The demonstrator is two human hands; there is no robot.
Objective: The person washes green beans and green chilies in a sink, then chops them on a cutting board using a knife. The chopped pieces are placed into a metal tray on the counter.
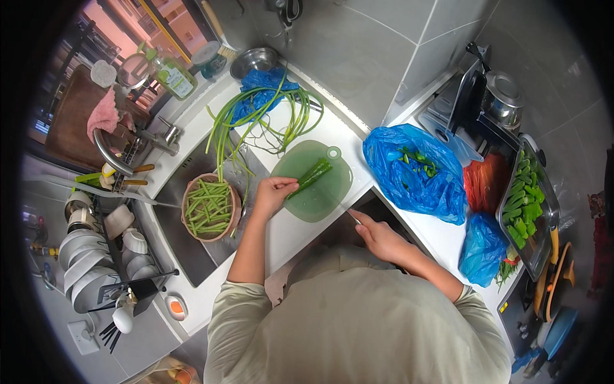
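Note:
A long green pepper [314, 176] with its upper end cut off lies slantwise on a green plastic cutting board [307, 209]. The fingers of my left hand [273, 194] are closed on the pepper's lower end. My right hand [383, 237] grips a knife [344, 208] at the board's lower right edge; the blade reaches over the board, its outline faint. To the right, a blue plastic bag [431, 192] lies spread on the counter with green pepper scraps [422, 163] in it. A metal tray [551, 204] at the far right holds cut green peppers [523, 204].
In the sink [172, 240], a basket [236, 216] holds cut green beans [208, 204]. Long garlic scapes [300, 122] trail over the counter behind the board. Left of the sink stands a rack of white bowls [91, 271]. A red bag [484, 185] and a smaller blue bag [482, 249] lie near the tray.

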